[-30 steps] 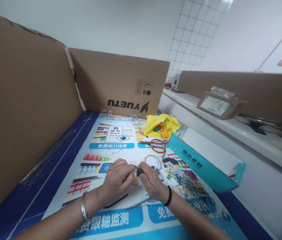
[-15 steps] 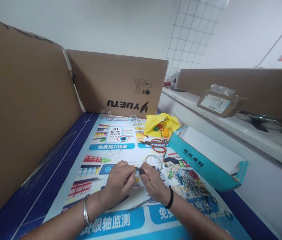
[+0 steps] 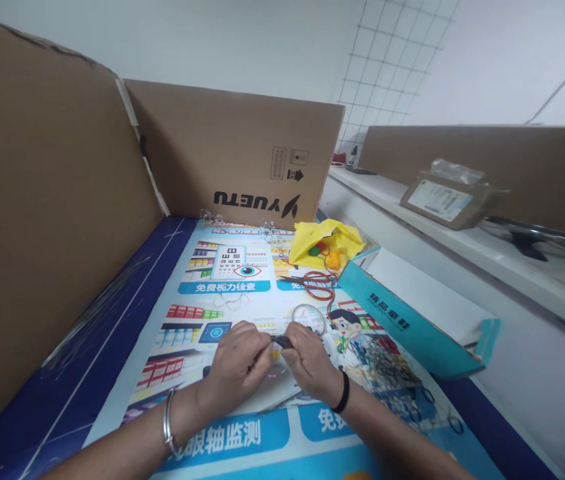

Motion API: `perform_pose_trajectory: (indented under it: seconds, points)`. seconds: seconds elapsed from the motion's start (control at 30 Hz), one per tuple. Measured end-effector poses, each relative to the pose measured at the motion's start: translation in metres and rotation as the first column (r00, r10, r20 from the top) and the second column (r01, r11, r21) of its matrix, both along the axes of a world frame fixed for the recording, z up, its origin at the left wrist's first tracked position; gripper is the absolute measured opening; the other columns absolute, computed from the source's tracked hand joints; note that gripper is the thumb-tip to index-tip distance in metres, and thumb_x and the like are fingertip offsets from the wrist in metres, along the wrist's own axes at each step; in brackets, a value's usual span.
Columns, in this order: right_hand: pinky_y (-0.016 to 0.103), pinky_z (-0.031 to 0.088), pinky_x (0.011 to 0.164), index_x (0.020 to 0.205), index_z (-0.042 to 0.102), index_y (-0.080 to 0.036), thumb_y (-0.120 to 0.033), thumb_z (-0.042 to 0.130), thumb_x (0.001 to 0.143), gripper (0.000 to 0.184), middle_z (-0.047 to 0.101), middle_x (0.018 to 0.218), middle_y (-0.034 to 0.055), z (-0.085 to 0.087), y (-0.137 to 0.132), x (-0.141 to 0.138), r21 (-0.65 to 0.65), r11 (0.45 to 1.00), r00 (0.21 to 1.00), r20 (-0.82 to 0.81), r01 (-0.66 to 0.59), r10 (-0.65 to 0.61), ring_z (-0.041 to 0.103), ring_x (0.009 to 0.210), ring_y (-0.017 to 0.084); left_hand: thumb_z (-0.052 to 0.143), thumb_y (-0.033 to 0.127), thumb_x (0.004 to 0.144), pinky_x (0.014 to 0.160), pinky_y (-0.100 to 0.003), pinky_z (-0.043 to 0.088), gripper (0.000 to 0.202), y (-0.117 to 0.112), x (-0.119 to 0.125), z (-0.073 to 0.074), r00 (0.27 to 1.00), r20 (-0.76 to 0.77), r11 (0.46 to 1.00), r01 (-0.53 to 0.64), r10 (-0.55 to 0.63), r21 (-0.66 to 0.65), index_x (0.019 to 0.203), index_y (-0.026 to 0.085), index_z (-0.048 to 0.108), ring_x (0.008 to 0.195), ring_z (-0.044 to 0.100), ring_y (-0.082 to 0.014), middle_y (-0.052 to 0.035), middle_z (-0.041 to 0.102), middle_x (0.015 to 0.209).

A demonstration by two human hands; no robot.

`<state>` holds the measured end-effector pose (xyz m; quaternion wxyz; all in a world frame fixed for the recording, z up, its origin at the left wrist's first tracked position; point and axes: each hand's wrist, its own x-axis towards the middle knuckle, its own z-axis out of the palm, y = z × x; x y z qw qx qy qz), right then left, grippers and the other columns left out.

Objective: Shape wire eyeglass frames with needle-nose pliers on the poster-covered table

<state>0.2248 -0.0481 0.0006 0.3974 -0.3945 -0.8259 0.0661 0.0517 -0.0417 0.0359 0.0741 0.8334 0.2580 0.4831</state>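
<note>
My left hand (image 3: 236,365) and my right hand (image 3: 309,365) meet over a printed eye-care poster (image 3: 222,293) on the table. Both pinch a small dark piece (image 3: 282,342) between their fingertips; what it is I cannot make out. A round clear lens (image 3: 308,319) lies just beyond my right hand. A pile of thin wire eyeglass frames (image 3: 392,373) lies to the right of my right wrist. A silver bangle is on my left wrist, a black band on my right.
Cardboard panels (image 3: 52,200) wall the left and back. A teal box lid (image 3: 412,320) lies at the right, a yellow bag (image 3: 325,243) and red-handled scissors (image 3: 315,283) behind the hands. A raised white shelf (image 3: 462,253) carries a small carton (image 3: 449,197).
The hands have stayed together on the small dark piece with slight finger movement. The view has shifted a little, tilting downward and to the left.
</note>
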Motion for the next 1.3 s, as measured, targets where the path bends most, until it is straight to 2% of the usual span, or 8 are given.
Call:
perform_pose_trajectory:
  seconds: [0.13,0.37,0.63,0.9,1.03,1.13,1.2,1.3]
  points:
    - [0.029,0.034,0.059,0.073,0.043,-0.02,-0.045,0.017,0.094,0.042,0.046,0.069,0.0031,-0.001,0.002,0.001,0.001,0.999,0.999,0.034,0.033,-0.033,0.042,0.067,0.017,0.046,0.008,0.082,0.055,-0.023,0.035,0.017,0.002,-0.001,-0.001,1.0,0.012,0.999,-0.015,0.015,-0.048,0.067,0.016,0.049,0.057,0.043,-0.0112,0.0008,0.047,0.057]
    - [0.032,0.037,0.064,0.078,0.045,-0.018,-0.037,0.026,0.093,0.031,0.048,0.077,0.006,0.002,0.002,0.002,-0.012,0.994,0.991,0.074,0.113,-0.112,0.042,0.074,0.019,0.046,0.007,0.081,0.056,-0.02,0.042,0.016,0.002,-0.002,0.005,0.994,0.082,0.968,-0.044,0.066,-0.248,0.07,0.016,0.054,0.058,0.052,-0.01,-0.0003,0.058,0.063]
    - [0.034,0.039,0.067,0.08,0.048,-0.018,-0.038,0.024,0.094,0.034,0.049,0.079,0.0073,0.003,0.002,0.005,-0.018,0.993,0.993,0.034,0.116,-0.115,0.044,0.077,0.02,0.047,0.007,0.08,0.056,-0.023,0.041,0.014,0.003,-0.003,0.003,0.997,0.069,0.992,-0.038,0.046,-0.121,0.073,0.015,0.057,0.057,0.051,-0.0115,-0.0011,0.057,0.06]
    - [0.032,0.036,0.063,0.076,0.046,-0.018,-0.042,0.022,0.094,0.039,0.048,0.074,0.0062,0.003,0.002,0.004,0.006,0.995,0.994,0.046,0.101,-0.101,0.044,0.071,0.019,0.047,0.006,0.08,0.056,-0.024,0.04,0.015,0.004,-0.002,0.002,0.999,0.047,0.996,-0.015,0.019,-0.093,0.074,0.015,0.057,0.057,0.05,-0.0116,-0.0013,0.057,0.06]
    - [0.03,0.035,0.059,0.075,0.044,-0.019,-0.04,0.022,0.094,0.037,0.047,0.071,0.0048,0.001,0.002,0.005,0.03,0.994,0.993,0.046,0.109,-0.111,0.043,0.067,0.017,0.045,0.008,0.081,0.056,-0.023,0.039,0.016,0.003,-0.002,0.001,0.999,0.026,0.991,-0.02,0.024,-0.13,0.071,0.016,0.056,0.056,0.049,-0.011,-0.0001,0.055,0.059]
    - [0.029,0.035,0.058,0.076,0.043,-0.019,-0.038,0.023,0.094,0.034,0.047,0.07,0.0037,0.001,0.002,0.004,0.05,0.992,0.992,0.048,0.114,-0.116,0.043,0.065,0.016,0.045,0.01,0.081,0.056,-0.023,0.04,0.016,0.003,-0.002,0.001,0.999,0.03,0.983,-0.022,0.028,-0.183,0.07,0.016,0.055,0.057,0.05,-0.011,0.0002,0.055,0.06]
    - [0.028,0.034,0.056,0.075,0.043,-0.02,-0.038,0.023,0.094,0.033,0.047,0.068,0.0028,0.002,0.002,0.004,0.043,0.991,0.991,0.052,0.123,-0.125,0.044,0.064,0.016,0.044,0.012,0.082,0.057,-0.023,0.041,0.017,0.003,-0.002,0.004,0.999,0.046,0.96,-0.006,0.02,-0.279,0.069,0.017,0.054,0.058,0.051,-0.011,0.0002,0.057,0.062]
    - [0.027,0.032,0.054,0.074,0.042,-0.02,-0.039,0.023,0.094,0.033,0.046,0.066,0.002,0.004,0.002,0.004,0.032,0.99,0.988,0.062,0.138,-0.139,0.043,0.061,0.016,0.044,0.018,0.084,0.058,-0.022,0.042,0.017,0.003,-0.004,0.009,0.995,0.093,0.85,0.075,-0.031,-0.522,0.072,0.017,0.055,0.06,0.053,-0.0109,0.0007,0.059,0.065]
